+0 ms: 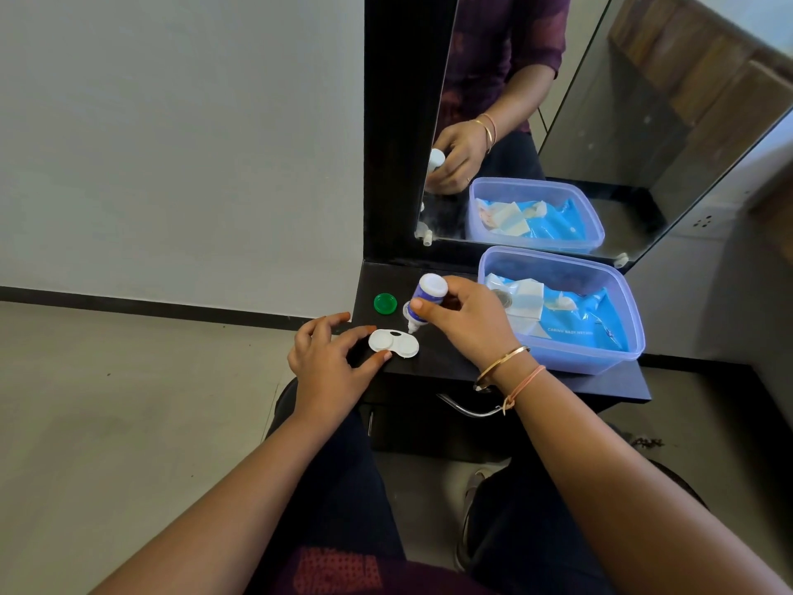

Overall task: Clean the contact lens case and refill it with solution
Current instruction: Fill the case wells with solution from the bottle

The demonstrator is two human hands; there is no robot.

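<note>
A white contact lens case [393,343] lies open on the black shelf [437,358], both round wells uncovered. My left hand [330,362] rests at its left end, with the fingertips touching the case's edge. My right hand [467,319] holds a small white and purple solution bottle [425,300] upside down. The bottle's nozzle points down just above the right well. A green cap [385,303] lies on the shelf behind the case. A second cap sits partly hidden behind the bottle.
A clear plastic tub [570,362] with a blue wipes pack and tissues stands at the right of the shelf. A mirror [558,122] rises behind it. A metal drawer handle [467,407] sits below the shelf's front edge. My knees are under the shelf.
</note>
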